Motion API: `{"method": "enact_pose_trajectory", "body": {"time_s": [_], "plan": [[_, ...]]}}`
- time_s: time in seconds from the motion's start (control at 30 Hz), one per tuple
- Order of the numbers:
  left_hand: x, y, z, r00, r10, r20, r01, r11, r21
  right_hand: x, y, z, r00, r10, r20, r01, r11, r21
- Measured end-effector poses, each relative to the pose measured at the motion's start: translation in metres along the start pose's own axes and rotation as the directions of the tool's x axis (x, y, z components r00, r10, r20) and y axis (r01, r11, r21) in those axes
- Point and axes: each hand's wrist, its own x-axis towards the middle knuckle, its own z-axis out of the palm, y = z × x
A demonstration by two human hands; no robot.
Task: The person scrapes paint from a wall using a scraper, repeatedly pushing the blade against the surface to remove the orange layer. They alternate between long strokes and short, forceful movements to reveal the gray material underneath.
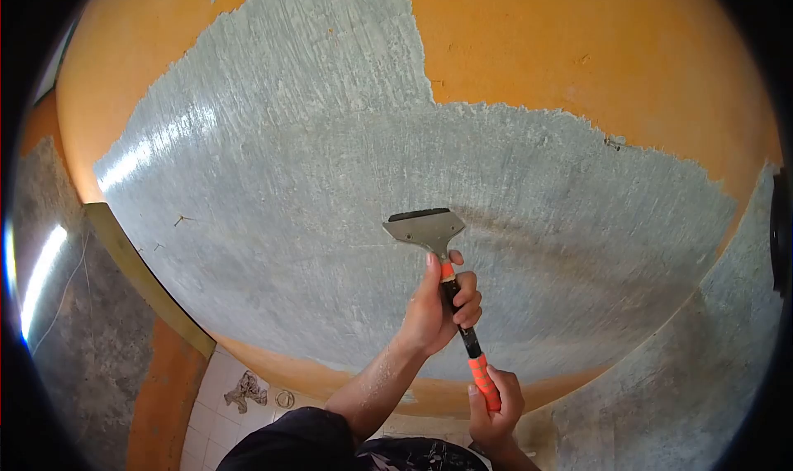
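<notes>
Both my hands are on a long-handled scraper (434,232) with a wide metal head and a dark blade edge. My left hand (429,316) wraps the black shaft just below the head, palm turned up and thumb along its side. Lower down, my right hand (498,405) closes around the orange grip (483,380) at the handle's end. The scraper head overlaps the grey, bare part of the wall (330,182) in this view, tilted slightly. Whitish specks of dust lie on my left forearm.
Orange paint (578,41) covers the upper wall, with a ragged edge against the grey. A small nail-like bit (182,220) sticks out at left. On the tiled floor (216,397) lie a crumpled patterned cloth (246,391) and a small ring-shaped item (285,399).
</notes>
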Motion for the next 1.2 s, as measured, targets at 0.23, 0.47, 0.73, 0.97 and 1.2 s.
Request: {"method": "enact_pose_trajectory", "body": {"time_s": [0.23, 0.47, 0.73, 0.97, 1.2], "plan": [[0.018, 0.020, 0.011, 0.989, 0.030, 0.145, -0.021, 0.998, -0.060, 0.031, -0.022, -0.003, 0.997, -0.077, 0.022, 0.080, 0.979, -0.187], [0.044, 0.042, 0.038, 0.958, 0.051, 0.280, 0.010, 0.977, -0.213, 0.070, -0.068, -0.017, 0.996, -0.046, 0.082, 0.072, 0.937, -0.342], [0.068, 0.060, 0.068, 0.915, 0.118, 0.387, 0.003, 0.954, -0.299, 0.098, -0.097, -0.015, 0.992, -0.121, 0.017, 0.117, 0.892, -0.437], [0.068, 0.057, 0.054, 0.849, 0.153, 0.505, 0.048, 0.931, -0.363, 0.093, -0.108, 0.000, 0.991, -0.124, -0.040, 0.093, 0.889, -0.448], [0.066, 0.066, 0.054, 0.861, 0.139, 0.488, 0.055, 0.930, -0.362, 0.090, -0.114, 0.007, 0.992, -0.117, -0.053, 0.080, 0.888, -0.453]]}}
